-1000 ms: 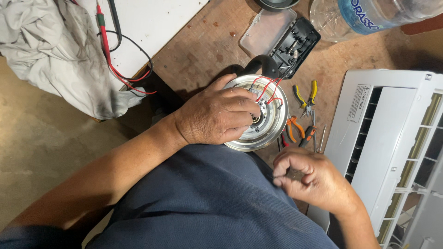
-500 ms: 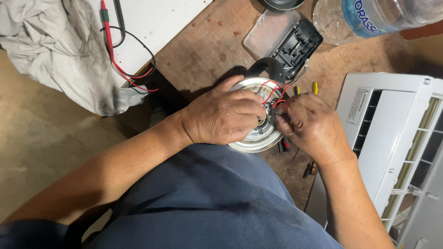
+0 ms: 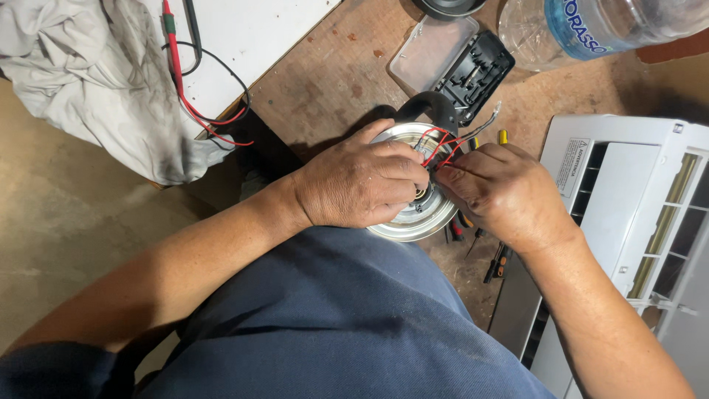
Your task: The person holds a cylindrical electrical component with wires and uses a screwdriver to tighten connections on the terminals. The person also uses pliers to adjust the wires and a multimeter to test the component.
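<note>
Head view: one round silver motor housing at frame centre on the wooden tabletop. Left hand clamped over its top. Right hand pinched on red wires at its upper edge. One clear bottle upper right; one white cloth upper left; one white grille unit right.

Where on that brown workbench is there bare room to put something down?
One bare patch of the brown wooden workbench lies between the white board and the clear-lidded black plastic case. It is crowded around the round silver metal housing, where the left hand and right hand work red wires, beside the white slatted appliance cover.
</note>
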